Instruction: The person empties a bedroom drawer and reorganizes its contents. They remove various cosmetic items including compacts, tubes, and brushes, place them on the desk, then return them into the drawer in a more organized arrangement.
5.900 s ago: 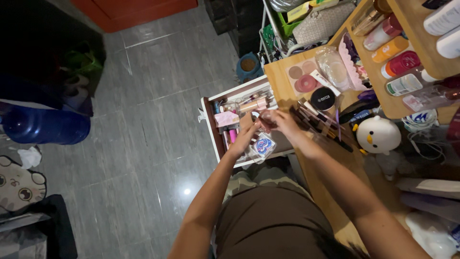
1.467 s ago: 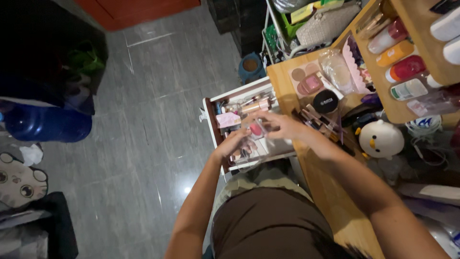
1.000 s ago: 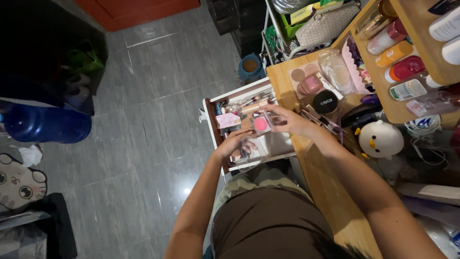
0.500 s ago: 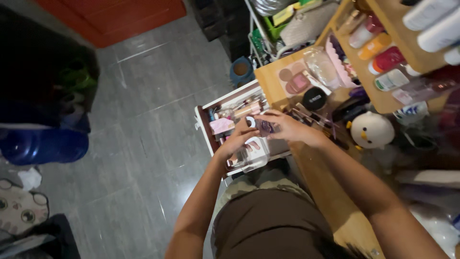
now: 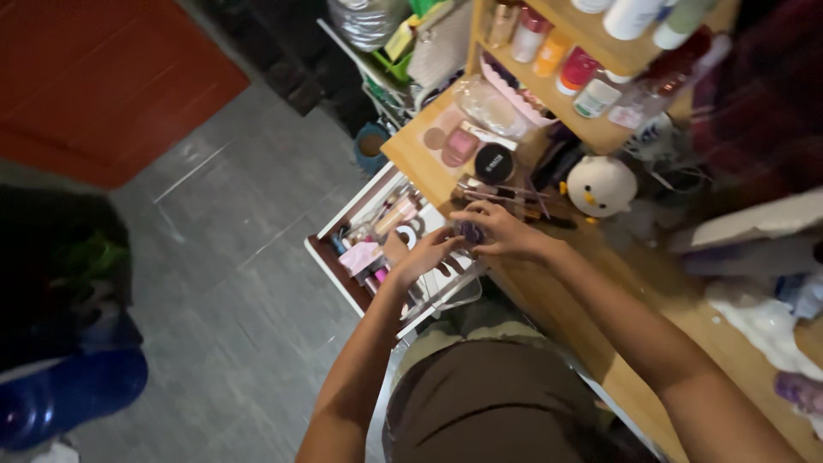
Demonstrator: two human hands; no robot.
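Note:
My two hands meet over an open drawer [image 5: 336, 257] full of cosmetics, at the edge of a wooden desk [image 5: 591, 300]. My right hand [image 5: 501, 231] pinches a small dark compact [image 5: 469, 231] between its fingertips. Just to its left is my left hand [image 5: 424, 255], with its fingers curled toward the same compact; whether it grips it is unclear. Under the hands are pink tubes, small cases and a clear plastic organiser [image 5: 446, 287] in the drawer.
On the desk lie a black round jar [image 5: 495, 162], a pink compact [image 5: 461, 146], brushes and a white duck-shaped figure [image 5: 601, 185]. A wooden shelf [image 5: 600, 64] with bottles rises behind. Grey tiled floor [image 5: 223, 283] lies left, with a blue container [image 5: 69, 394] and a red door [image 5: 94, 77].
The camera has tilted and swung, so the drawer and desk sit more to the right. The pink compact that my hands held a second ago has given way to a small dark one.

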